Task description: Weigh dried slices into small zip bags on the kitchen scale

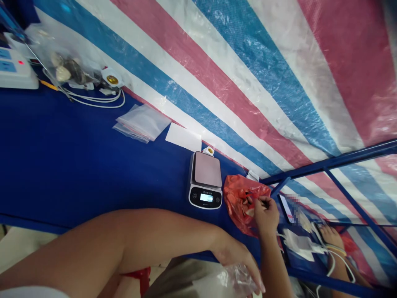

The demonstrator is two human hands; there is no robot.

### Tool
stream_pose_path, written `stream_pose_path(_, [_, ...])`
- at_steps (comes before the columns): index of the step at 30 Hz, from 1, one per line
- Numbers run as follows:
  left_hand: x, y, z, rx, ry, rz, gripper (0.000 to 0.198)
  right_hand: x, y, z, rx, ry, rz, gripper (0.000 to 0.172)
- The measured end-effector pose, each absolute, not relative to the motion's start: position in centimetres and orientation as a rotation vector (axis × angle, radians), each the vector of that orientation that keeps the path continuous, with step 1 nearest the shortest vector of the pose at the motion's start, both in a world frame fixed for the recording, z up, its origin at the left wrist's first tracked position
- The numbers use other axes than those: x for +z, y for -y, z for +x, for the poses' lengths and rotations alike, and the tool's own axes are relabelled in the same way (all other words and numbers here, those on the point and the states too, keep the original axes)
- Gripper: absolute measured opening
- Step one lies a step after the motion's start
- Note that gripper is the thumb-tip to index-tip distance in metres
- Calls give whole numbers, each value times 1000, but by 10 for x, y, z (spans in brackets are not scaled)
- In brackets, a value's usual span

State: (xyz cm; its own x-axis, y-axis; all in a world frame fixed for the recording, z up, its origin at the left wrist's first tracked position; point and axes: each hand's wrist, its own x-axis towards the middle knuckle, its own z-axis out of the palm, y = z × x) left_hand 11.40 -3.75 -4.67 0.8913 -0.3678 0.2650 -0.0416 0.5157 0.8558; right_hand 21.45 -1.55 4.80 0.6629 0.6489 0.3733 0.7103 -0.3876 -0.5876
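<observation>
In the head view, the right hand (267, 215) is at the mouth of the red bag (232, 191), its fingers bent and drawn in over the pale pieces (249, 212) inside. Whether they pinch one cannot be told. The bag sits on the blue table (93, 165), just right of the scale (205, 182); it is rounded, with no clear long axis, and its mouth faces up and toward the right hand. Most of it lies to the left of the fingertips.

The left hand (237, 253) reaches across in front of the scale, wrist bent, fingers pointing down and to the right. They are closed on the clear bag (229, 281), though the thumb is hidden. That bag hangs below the knuckles near the table's front edge, its long axis running roughly sideways, its left end trailing from the grip.

The scale's long axis runs away from the person, its lit display at the near end. Behind it to the left lie a white card (183, 137) and flat bags (144, 122).
</observation>
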Motion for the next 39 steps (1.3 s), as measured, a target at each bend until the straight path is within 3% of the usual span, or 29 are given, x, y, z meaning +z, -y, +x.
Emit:
stream_pose_path(3, [-38,33,108,-410,234,897,44,63,25,211,9,979,-2049,41])
stream_pose_path(7, [-18,22,91,-334,116,847,52,91,49,196,93,1023,-2033,46])
stream_pose_path(11, [3,17,73,-283,54,845,77,111,83,178,-14,1295,-2019,35])
stream_pose_path(15, [8,20,68,-198,74,843,90,112,110,164,-3,1511,-1947,22])
stream_pose_path(20, [8,23,66,-165,93,894,89,106,126,158,144,1530,-1965,20])
stream_pose_path(28, [13,20,66,-210,-3,893,91,120,131,165,459,1385,-2069,38])
stream_pose_path(35, [-5,25,81,-95,145,931,70,125,144,166,947,1317,-2197,46])
stream_pose_path(39, [-15,26,87,-121,96,909,75,123,148,168,849,1285,-2157,42])
